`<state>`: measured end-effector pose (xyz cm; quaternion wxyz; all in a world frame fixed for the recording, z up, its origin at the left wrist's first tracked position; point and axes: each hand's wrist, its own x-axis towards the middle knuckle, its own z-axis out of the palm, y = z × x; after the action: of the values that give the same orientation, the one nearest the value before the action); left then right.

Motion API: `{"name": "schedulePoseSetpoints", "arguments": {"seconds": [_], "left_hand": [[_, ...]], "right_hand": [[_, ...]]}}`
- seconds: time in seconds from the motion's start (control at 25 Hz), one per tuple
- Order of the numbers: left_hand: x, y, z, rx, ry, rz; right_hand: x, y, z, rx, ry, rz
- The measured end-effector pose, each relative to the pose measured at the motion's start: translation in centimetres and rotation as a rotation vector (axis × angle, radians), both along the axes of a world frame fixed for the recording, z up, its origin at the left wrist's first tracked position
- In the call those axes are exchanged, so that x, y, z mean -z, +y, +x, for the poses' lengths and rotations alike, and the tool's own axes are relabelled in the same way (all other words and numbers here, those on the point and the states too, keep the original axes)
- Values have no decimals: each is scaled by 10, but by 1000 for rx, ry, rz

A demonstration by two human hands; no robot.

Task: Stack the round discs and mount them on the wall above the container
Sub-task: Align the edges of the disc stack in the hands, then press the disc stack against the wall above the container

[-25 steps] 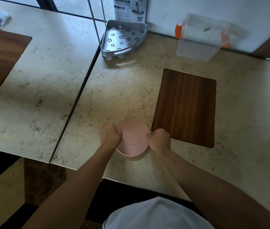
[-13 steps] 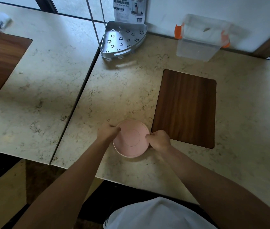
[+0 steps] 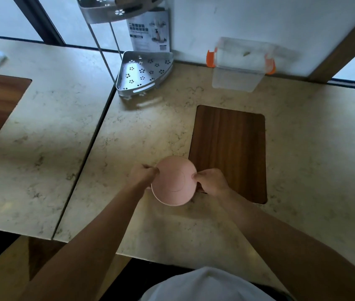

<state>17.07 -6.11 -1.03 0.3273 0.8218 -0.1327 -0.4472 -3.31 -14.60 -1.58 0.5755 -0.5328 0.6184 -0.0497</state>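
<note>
A pink round disc [image 3: 173, 181] with a faint circle at its middle is held just above the marble counter, tilted a little toward me. My left hand [image 3: 142, 175] pinches its left rim and my right hand [image 3: 212, 181] pinches its right rim. I cannot tell whether it is one disc or a stack. A clear plastic container [image 3: 240, 65] with orange clips stands at the back against the white wall [image 3: 259, 20].
A dark wooden inlay [image 3: 229, 153] lies right of the disc. A silver corner rack with flower holes [image 3: 144, 74] and its poles stand at the back left, a printed box [image 3: 149, 33] behind it. A second counter [image 3: 42, 131] adjoins on the left.
The disc has come up off the counter between both hands, and the view has tilted upward, showing more of the wall and rack.
</note>
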Motion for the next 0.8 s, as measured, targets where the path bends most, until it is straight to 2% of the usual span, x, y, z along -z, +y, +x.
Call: {"name": "schedulePoseSetpoints", "arguments": {"seconds": [0.4,0.8], "left_hand": [[-44,-141,-49,209,-21,-95],[-77,-287,-51,263,46,-222]], "right_hand": [[-48,-130,-51,65,38,-195],[-94,-259,-70,117,-50,-373]]}}
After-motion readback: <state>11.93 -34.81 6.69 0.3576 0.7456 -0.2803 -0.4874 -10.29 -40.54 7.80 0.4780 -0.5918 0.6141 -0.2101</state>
